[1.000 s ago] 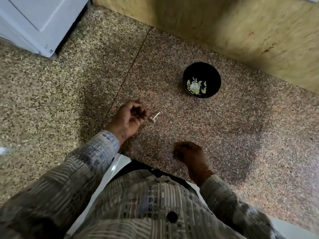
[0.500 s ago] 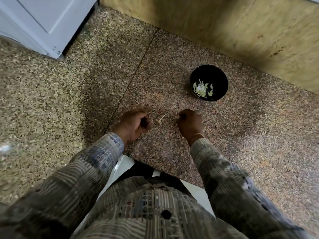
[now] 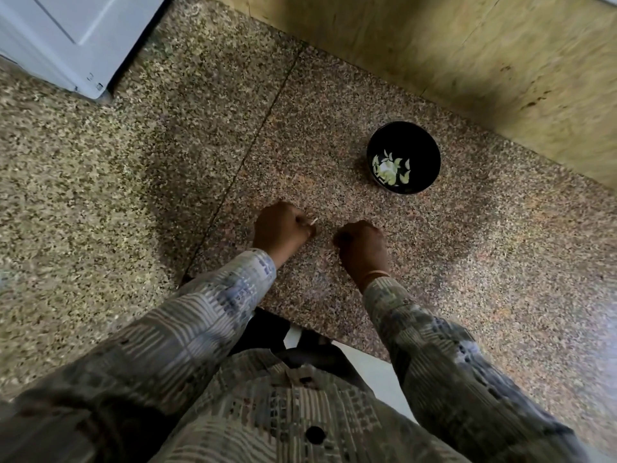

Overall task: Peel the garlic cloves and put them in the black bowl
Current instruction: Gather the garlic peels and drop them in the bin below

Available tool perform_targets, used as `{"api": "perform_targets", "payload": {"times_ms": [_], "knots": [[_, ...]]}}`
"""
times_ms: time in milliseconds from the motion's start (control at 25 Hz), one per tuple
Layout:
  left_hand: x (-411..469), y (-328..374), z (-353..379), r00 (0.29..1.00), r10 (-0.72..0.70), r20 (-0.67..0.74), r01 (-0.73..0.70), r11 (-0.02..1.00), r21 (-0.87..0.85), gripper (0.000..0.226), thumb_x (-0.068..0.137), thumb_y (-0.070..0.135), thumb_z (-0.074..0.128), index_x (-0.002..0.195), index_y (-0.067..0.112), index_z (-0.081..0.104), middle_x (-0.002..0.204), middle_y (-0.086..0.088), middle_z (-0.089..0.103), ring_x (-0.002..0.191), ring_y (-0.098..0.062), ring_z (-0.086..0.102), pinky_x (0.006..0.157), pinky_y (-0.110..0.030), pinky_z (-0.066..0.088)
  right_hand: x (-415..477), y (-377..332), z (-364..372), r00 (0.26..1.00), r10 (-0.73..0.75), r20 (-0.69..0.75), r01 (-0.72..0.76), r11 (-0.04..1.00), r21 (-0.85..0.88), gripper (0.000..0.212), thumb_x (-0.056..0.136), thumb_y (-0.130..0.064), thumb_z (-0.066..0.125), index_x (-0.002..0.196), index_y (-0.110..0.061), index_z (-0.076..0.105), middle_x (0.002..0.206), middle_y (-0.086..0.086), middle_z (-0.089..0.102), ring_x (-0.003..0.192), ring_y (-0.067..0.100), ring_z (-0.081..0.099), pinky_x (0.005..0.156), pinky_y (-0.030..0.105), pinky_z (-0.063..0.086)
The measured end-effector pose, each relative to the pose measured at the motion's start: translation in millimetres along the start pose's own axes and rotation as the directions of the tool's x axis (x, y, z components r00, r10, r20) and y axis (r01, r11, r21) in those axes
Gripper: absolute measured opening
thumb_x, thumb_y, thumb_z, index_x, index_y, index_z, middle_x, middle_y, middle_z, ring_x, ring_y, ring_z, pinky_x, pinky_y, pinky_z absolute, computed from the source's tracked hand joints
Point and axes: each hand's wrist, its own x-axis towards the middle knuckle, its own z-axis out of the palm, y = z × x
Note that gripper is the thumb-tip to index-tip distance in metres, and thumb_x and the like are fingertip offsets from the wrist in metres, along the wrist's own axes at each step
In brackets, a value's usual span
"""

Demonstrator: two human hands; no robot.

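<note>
While both forearms reach forward over the stone surface (image 3: 500,262), the left hand (image 3: 282,228) and right hand (image 3: 362,243) sit side by side, backs up, close together but not touching. The left hand's fingers are curled into the palm and pinch a pale garlic sliver (image 3: 314,222), which projects from the fingertips toward the right hand; whether it is skin or clove cannot be told. The right hand is also curled into a loose fist, knuckles forward. Whether it holds anything cannot be told. A thin bangle (image 3: 374,275) circles the right wrist.

Compared with one second ago, the right hand has moved forward from near the body to a position level with the left. The left hand has rolled from palm-showing to back-up. The black bowl (image 3: 404,157) has not changed its place against the wall.

The bowl is round, glossy and deep. It stands well beyond the right hand, near the yellow wall (image 3: 434,45), and holds peeled cloves (image 3: 390,167), pale and crescent-shaped. The stone is speckled brown and grey, with a straight seam (image 3: 253,145). Both sleeves (image 3: 200,322) are woven in grey-blue patchwork. A white panelled door (image 3: 66,35) occupies the far left corner.
</note>
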Motion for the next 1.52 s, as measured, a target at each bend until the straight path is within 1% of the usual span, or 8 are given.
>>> {"api": "perform_targets", "payload": {"times_ms": [160,240,360,520,840,1000,1280,1520], "knots": [[-4.1,-5.6,8.4,1.000,-0.024,0.009,0.023,0.997,0.076,0.013,0.079,0.027,0.086,0.088,0.019,0.082,0.085,0.004,0.079,0.078,-0.012,0.073,0.074,-0.021,0.054,-0.8,-4.2,2.7,0.993,-0.054,0.107,0.071,0.984,-0.161,0.012,0.096,-0.011,0.058,0.100,-0.008,0.068,0.106,0.016,0.064,0.095,0.033,0.064,0.080,0.037,0.052],[-6.6,-4.5,7.9,0.976,-0.205,0.077,0.218,0.947,-0.234,0.009,0.078,0.012,0.085,0.085,0.018,0.083,0.081,0.003,0.079,0.079,-0.016,0.076,0.072,-0.023,0.057,-0.5,-6.4,-0.9,0.991,0.015,0.136,-0.020,0.999,0.037,0.015,0.098,-0.020,0.056,0.090,-0.012,0.066,0.093,0.014,0.069,0.086,0.032,0.066,0.079,0.040,0.056],[-15.2,2.4,1.2,0.873,-0.389,0.293,0.470,0.510,-0.721,0.014,0.080,-0.008,0.079,0.087,0.004,0.078,0.084,-0.011,0.079,0.093,-0.033,0.077,0.076,-0.035,0.062,-9.4,-15.6,-11.6,0.949,0.130,0.287,-0.296,0.683,0.668,0.018,0.099,-0.003,0.053,0.083,-0.008,0.062,0.077,0.009,0.065,0.074,0.023,0.063,0.070,0.038,0.059],[-44.9,16.9,-8.7,0.860,-0.360,0.362,0.466,0.263,-0.845,0.012,0.089,-0.011,0.068,0.093,-0.001,0.073,0.086,-0.013,0.078,0.086,-0.026,0.076,0.075,-0.032,0.063,-24.3,-25.5,-27.6,0.934,-0.033,0.355,-0.298,0.474,0.829,0.007,0.096,0.005,0.060,0.094,0.001,0.066,0.083,0.012,0.068,0.077,0.019,0.068,0.070,0.028,0.059],[-160.0,47.4,3.0,0.880,-0.476,0.003,0.174,0.317,-0.932,0.014,0.084,-0.016,0.069,0.094,-0.008,0.073,0.092,-0.022,0.075,0.082,-0.028,0.075,0.077,-0.037,0.065,-80.8,-15.5,-45.9,0.930,-0.310,0.200,0.106,0.743,0.661,0.016,0.079,-0.001,0.080,0.094,-0.006,0.081,0.086,0.011,0.079,0.081,0.025,0.076,0.078,0.046,0.064],[-225.1,48.1,-0.7,0.815,-0.573,-0.085,0.092,0.273,-0.958,0.020,0.089,-0.016,0.060,0.085,0.000,0.071,0.078,-0.011,0.075,0.074,-0.024,0.072,0.074,-0.033,0.063,-133.4,-33.5,-43.8,0.828,-0.545,0.136,0.382,0.724,0.574,0.014,0.082,-0.002,0.076,0.091,-0.010,0.083,0.086,-0.006,0.079,0.074,-0.002,0.071,0.072,0.020,0.055],[-365.6,-13.8,-23.1,0.738,-0.663,-0.125,-0.087,0.090,-0.992,0.035,0.091,-0.012,0.042,0.111,-0.007,0.070,0.102,-0.020,0.074,0.096,-0.026,0.070,0.096,-0.036,0.059,-236.0,-93.6,5.7,0.647,-0.660,0.383,0.299,0.681,0.669,0.018,0.086,-0.005,0.078,0.084,-0.023,0.078,0.080,0.003,0.078,0.071,0.016,0.071,0.075,0.038,0.061],[-533.4,-90.3,-17.1,0.583,-0.799,-0.148,-0.345,-0.079,-0.935,0.037,0.094,-0.004,0.036,0.117,-0.007,0.065,0.108,-0.023,0.072,0.099,-0.030,0.070,0.095,-0.035,0.059,-381.1,-139.9,81.9,0.341,-0.661,0.668,0.146,0.740,0.657,0.016,0.091,0.007,0.069,0.086,-0.009,0.069,0.083,0.008,0.072,0.077,0.016,0.068,0.073,0.023,0.060]]}}
